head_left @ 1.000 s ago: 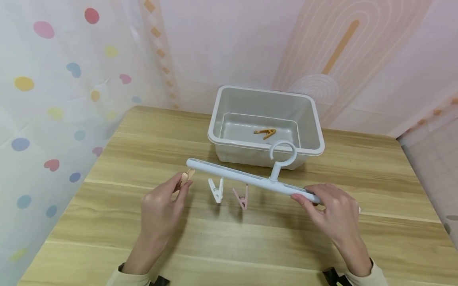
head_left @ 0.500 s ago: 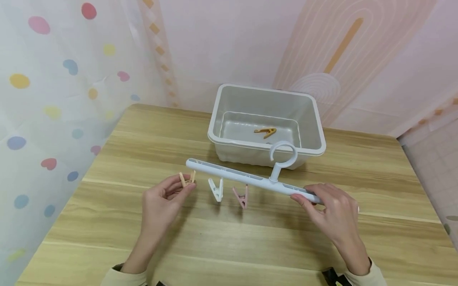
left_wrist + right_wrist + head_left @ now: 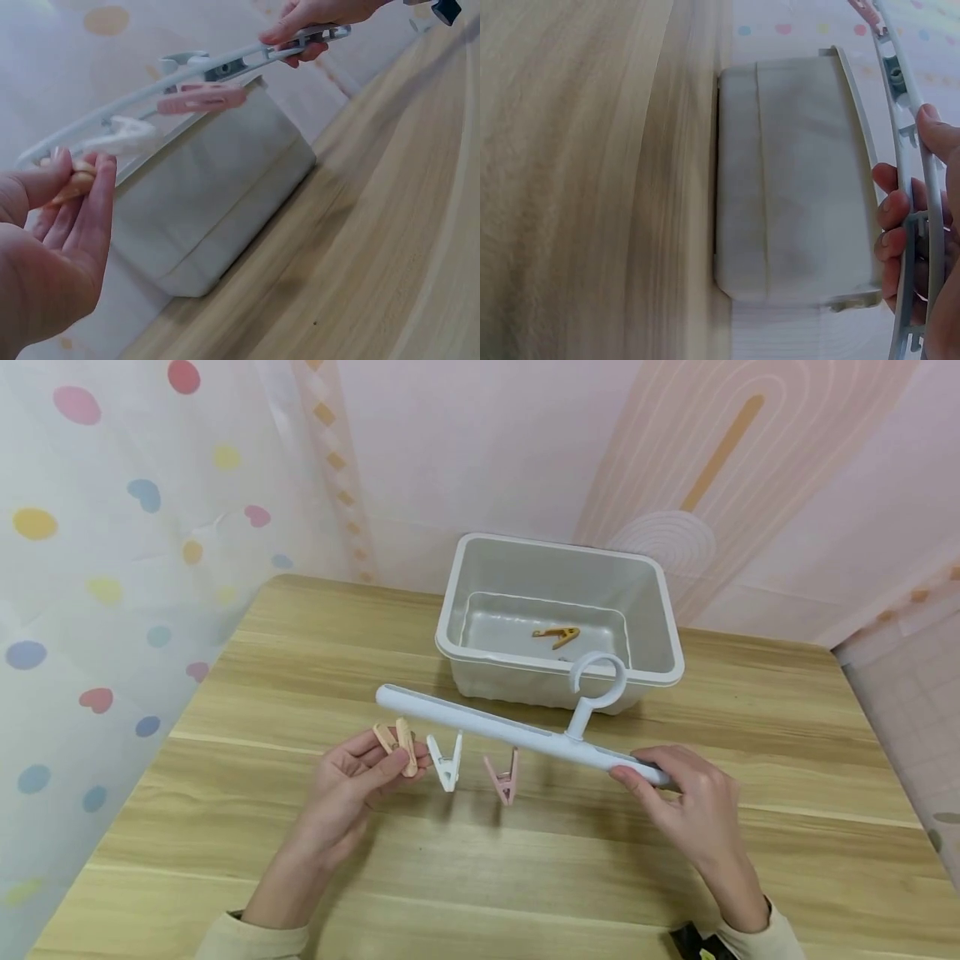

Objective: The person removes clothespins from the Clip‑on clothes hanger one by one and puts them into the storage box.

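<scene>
A pale blue plastic hanger (image 3: 480,721) with a round hook is held above the table, my right hand (image 3: 693,802) gripping the right end of its bar. Below the bar hang a white clothes clip (image 3: 447,768) and a pink clothes clip (image 3: 506,783), handles up against it in the head view. Just under the bar's left end, my left hand (image 3: 337,802) pinches a peach-coloured clothes clip (image 3: 407,747) between thumb and fingers. That clip appears apart from the bar, and the fingertips are close beside the white clip. In the left wrist view, my fingers cover most of the peach clip (image 3: 73,184).
A grey plastic bin (image 3: 517,681) stands behind the hanger, near the table's back edge. On its floor lies a mustard clothes clip (image 3: 566,635); the hanger's hook overlaps the bin's front rim in the head view. A patterned curtain (image 3: 420,468) hangs behind the wooden table (image 3: 487,893).
My left hand has turned the peach clip over and moved its fingers toward the white clip. The hanger's left end has shifted slightly left and up; the right hand keeps its grip.
</scene>
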`<action>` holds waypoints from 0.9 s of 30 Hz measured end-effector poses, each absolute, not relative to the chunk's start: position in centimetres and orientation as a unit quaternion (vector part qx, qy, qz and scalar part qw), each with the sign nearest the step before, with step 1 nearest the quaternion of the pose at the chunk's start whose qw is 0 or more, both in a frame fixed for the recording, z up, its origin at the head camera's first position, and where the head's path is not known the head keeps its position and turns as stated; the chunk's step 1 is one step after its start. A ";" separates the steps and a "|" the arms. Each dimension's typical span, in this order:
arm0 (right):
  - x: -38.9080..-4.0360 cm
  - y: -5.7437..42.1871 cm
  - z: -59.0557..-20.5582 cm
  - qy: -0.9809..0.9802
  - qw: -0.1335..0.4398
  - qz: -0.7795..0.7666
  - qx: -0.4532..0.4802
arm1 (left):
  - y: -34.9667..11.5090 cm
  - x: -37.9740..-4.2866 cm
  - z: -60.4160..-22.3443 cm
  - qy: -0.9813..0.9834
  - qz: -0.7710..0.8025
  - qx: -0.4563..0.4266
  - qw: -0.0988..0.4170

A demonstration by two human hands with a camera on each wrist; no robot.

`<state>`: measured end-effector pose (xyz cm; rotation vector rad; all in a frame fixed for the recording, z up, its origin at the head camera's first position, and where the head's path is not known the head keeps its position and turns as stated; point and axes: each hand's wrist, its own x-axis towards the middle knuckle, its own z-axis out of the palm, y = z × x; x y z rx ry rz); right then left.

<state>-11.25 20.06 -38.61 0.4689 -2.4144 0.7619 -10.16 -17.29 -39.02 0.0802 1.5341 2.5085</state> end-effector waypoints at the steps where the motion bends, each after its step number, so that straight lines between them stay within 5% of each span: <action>1: -11.3 20.1 -38.7 -0.899 0.280 0.289 0.173 | -17.3 -10.1 -39.1 0.514 0.851 0.034 0.104; 11: -11.6 20.4 -39.0 -0.900 0.284 0.290 0.159 | -17.7 -9.9 -39.6 0.558 0.827 0.031 0.056; 20: -11.7 20.3 -38.6 -0.910 0.282 0.263 0.154 | -17.9 -10.0 -38.8 0.624 0.776 0.058 -0.075; 27: -11.7 20.3 -38.6 -0.914 0.279 0.254 0.148 | -17.3 -10.9 -37.5 0.640 0.716 0.163 -0.229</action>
